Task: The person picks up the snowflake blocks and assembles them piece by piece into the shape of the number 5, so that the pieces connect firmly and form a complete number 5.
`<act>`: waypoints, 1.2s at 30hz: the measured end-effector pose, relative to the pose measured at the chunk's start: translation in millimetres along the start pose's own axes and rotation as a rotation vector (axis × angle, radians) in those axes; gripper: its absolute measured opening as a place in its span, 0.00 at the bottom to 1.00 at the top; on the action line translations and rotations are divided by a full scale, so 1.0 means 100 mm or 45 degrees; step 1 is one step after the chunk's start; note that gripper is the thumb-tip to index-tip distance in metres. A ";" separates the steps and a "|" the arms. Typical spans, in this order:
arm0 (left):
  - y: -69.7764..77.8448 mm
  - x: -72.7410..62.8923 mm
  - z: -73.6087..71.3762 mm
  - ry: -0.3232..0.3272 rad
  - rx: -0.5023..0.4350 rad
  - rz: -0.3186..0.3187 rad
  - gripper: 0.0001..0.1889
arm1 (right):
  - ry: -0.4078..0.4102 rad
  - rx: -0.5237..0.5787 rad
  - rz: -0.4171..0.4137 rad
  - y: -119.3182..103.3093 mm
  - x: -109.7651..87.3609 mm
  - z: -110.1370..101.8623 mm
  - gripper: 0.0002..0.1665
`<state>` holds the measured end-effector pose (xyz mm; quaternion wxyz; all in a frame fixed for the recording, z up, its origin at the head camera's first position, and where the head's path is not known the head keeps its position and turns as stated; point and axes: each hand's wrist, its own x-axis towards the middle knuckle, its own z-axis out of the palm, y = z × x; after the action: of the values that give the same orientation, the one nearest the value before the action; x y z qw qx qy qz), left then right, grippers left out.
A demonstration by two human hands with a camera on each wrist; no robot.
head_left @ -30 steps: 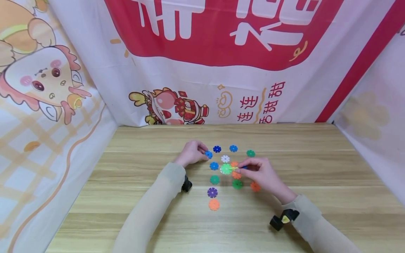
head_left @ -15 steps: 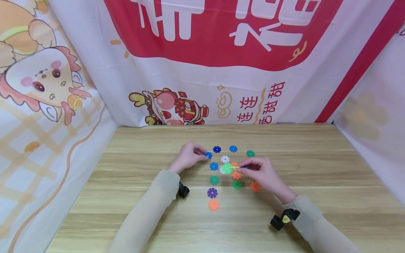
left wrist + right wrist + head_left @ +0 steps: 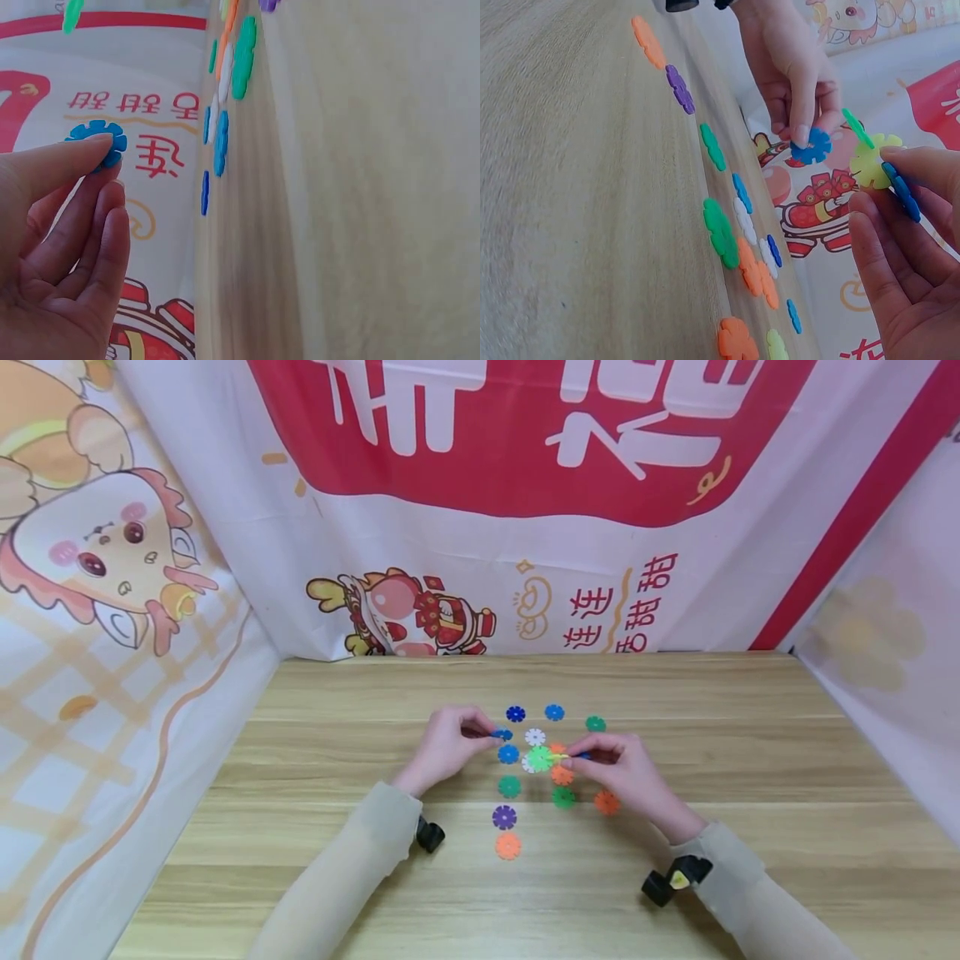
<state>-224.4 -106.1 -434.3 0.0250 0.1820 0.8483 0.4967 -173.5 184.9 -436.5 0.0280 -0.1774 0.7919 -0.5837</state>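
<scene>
Above the wood-grain tabletop [image 3: 337,727], the left hand [image 3: 447,747] pinches a blue notched disc [image 3: 815,148] between thumb and fingers. Facing it, just apart, the right hand [image 3: 618,772] grips a joined cluster: a yellow disc [image 3: 873,163] with a light green disc [image 3: 857,127] and a second blue disc [image 3: 902,193] set crosswise at its edges. Loose discs lie flat below. One column runs toward the person, with a purple disc [image 3: 505,817] between a green disc [image 3: 509,787] and an orange disc [image 3: 507,846]. Toward the printed cloth [image 3: 450,543], a dark blue disc [image 3: 515,714] lies beyond a white disc [image 3: 535,737]. Each wrist carries a black camera, the right one [image 3: 658,888] hanging over bare wood.
</scene>
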 end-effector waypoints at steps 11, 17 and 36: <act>0.12 -0.16 0.11 -0.066 -0.066 0.103 0.07 | 0.009 -0.023 0.013 0.02 0.00 -0.01 0.07; 0.15 -0.21 0.14 -0.067 -0.097 0.126 0.07 | 0.007 -0.036 0.026 0.00 0.00 -0.01 0.07; 0.20 -0.28 0.19 -0.117 -0.077 0.157 0.07 | 0.005 -0.024 0.009 0.02 -0.02 0.02 0.07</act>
<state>-188.3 -90.2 -430.7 0.0388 0.2557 0.8180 0.5137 -171.9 184.2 -438.9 0.0268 -0.1736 0.7980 -0.5765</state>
